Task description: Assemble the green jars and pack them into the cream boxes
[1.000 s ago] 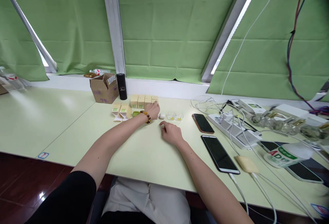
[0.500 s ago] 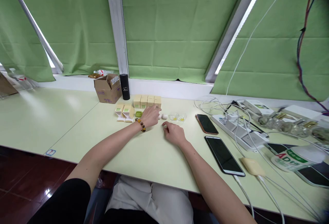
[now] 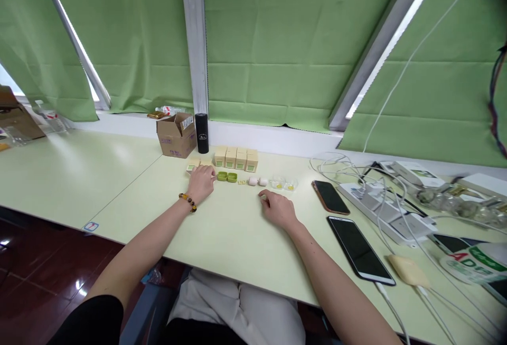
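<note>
My left hand (image 3: 201, 184), with a beaded bracelet (image 3: 187, 202) at the wrist, is over the front of two pale-yellow folded card pieces (image 3: 193, 166) and partly hides them. Its fingers are parted and touch or nearly touch the card. Right beside its fingertips are two small green square containers (image 3: 227, 177). Farther right, in a row, lie tiny yellowish pieces (image 3: 241, 182), two pale-pink rounded items (image 3: 252, 181) and two clear cups (image 3: 284, 183) with yellow bits inside. My right hand (image 3: 278, 208) rests on the table before the cups, fingers loosely curled and apart, holding nothing.
Several small cream boxes (image 3: 235, 159) stand behind the row. A cardboard carton (image 3: 176, 136) and a black bottle (image 3: 202, 133) are at the back left. To the right lie two phones (image 3: 361, 250), a power strip (image 3: 386, 213) with tangled cables, and a white bottle (image 3: 475, 261).
My left hand has moved left, from above the pink items to the folded card pieces, uncovering the green containers and tiny yellowish pieces. My right hand stays in place. The view has shifted slightly.
</note>
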Tool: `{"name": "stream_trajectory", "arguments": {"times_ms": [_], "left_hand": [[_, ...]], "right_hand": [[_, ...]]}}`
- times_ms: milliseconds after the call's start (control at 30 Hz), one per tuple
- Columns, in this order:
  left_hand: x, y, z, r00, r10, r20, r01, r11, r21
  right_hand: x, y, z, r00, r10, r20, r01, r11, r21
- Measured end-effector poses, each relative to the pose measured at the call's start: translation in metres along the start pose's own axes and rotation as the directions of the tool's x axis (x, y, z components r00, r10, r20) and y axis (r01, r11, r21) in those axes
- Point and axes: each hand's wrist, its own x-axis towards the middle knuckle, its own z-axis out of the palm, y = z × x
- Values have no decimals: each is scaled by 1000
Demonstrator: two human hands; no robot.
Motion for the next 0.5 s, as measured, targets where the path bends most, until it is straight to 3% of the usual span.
{"name": "stream_trajectory", "arguments": {"times_ms": [200,500], "left_hand": [[-4,9,12,987,122,106,-129,989,65],[1,9,25,982,119,150,-140,980,140]], "right_hand": [[0,0,-1,1000,23,18,-23,1000,-14],[1,1,3,1000,9,-2,-9,1000,-10]]}}
